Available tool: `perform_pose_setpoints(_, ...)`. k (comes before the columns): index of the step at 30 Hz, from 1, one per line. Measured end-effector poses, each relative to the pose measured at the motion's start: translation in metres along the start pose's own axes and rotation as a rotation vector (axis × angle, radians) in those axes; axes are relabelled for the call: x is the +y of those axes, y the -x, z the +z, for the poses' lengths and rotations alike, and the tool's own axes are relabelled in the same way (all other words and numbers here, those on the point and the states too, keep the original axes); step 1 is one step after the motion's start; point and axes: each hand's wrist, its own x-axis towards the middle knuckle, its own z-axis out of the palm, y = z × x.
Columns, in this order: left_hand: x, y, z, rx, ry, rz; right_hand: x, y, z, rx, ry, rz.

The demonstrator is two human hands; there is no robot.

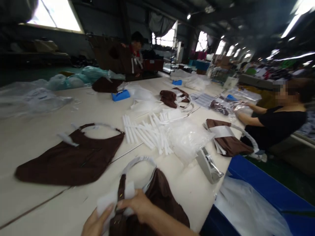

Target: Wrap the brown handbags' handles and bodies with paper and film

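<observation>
A dark brown bag [163, 193] lies at the table's near edge, its looped handle covered in pale wrapping. My right hand [140, 205] is closed on the bag's brown strap and a piece of white foam sheet [107, 200]. At the lower left of the bag, my left hand [94, 221] grips the foam sheet's edge, thumb on top. The sheet passes behind the strap. Another brown bag [73, 157] lies flat to the left, with a white strip near its wrapped handle.
White foam rolls [147, 132] and clear plastic bags [187, 137] lie mid-table. A tape dispenser [209, 165] stands near the right edge, beside a folded brown bag [227, 137]. A person [275, 114] handles plastic at the right; another stands behind the table.
</observation>
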Motion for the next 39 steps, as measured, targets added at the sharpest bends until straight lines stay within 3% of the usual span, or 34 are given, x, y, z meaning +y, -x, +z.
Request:
perform_pose_setpoints(5, 0.023, 0.030, 0.003, -0.143, 0.345, -0.101, -0.011, 0.022, -0.010, -0.056, 0.024, 0.012)
perform_pose_setpoints(9, 0.016, 0.033, 0.002, -0.206, 0.417, -0.170, -0.011, 0.025, -0.013, -0.054, 0.028, 0.082)
perform_pose_setpoints(12, 0.012, 0.034, 0.007, -0.210, 0.449, -0.134, -0.009, 0.029, -0.013, -0.035, 0.033, 0.076)
perform_pose_setpoints(19, 0.018, 0.025, 0.015, -0.153, 0.375, -0.059, -0.013, 0.044, -0.019, -0.051, 0.027, 0.000)
perform_pose_setpoints(28, 0.024, 0.009, 0.005, -0.274, 0.296, 0.036, -0.006, 0.045, -0.054, -0.129, -0.192, 0.004)
perform_pose_setpoints(33, 0.025, -0.002, -0.002, -0.343, 0.257, 0.027, -0.006, 0.047, -0.051, -0.197, -0.217, -0.024)
perform_pose_setpoints(39, 0.029, -0.005, 0.000, -0.346, 0.243, 0.059, 0.000, 0.046, -0.035, -0.136, -0.194, -0.106)
